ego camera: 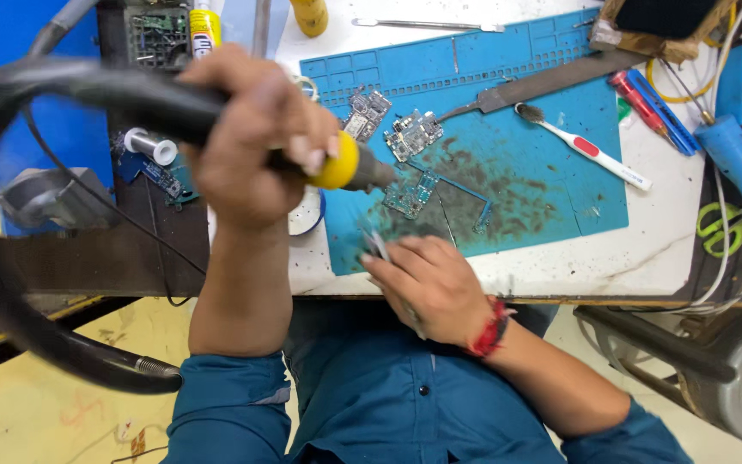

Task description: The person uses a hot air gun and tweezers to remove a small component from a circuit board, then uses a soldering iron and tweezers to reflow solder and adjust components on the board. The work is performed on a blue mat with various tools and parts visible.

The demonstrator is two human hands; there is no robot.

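The left hand [255, 142] grips a black hot-air handpiece [216, 120], long axis level, yellow collar and metal nozzle pointing right toward a bare circuit board [411, 193]. Below, the right hand [427, 288] pinches thin metal tweezers [377, 247].

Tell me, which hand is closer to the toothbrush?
The right hand. It rests at the near edge of the blue mat, below and left of the toothbrush. The left hand holds the black tool farther left, beyond the mat's edge.
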